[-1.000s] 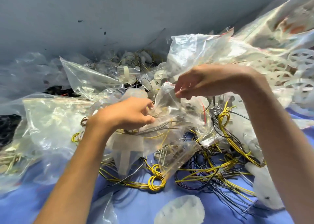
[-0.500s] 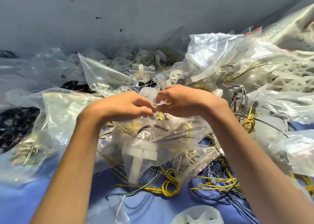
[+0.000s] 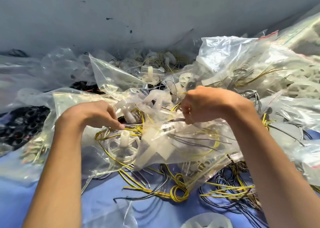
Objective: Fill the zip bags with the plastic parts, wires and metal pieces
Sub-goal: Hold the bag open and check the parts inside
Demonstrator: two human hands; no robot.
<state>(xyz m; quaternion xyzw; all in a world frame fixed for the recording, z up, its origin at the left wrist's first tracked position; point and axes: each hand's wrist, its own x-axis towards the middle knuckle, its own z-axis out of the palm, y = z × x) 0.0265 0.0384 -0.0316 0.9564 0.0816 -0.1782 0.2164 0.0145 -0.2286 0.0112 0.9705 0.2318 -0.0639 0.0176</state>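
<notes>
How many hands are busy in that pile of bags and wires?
2. The left hand is centre-left, at the yellow wires; the right hand, centre-right, grips a clear zip bag. No other hand shows.

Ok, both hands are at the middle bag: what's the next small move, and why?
Probably the left hand should feed the yellow wires at its thumb tip into the zip bag. The right hand grips the bag's top edge, the bag holds white plastic parts and wires, and those yellow wires lie just at its left side. Whether the mouth is open there is unclear.
</notes>
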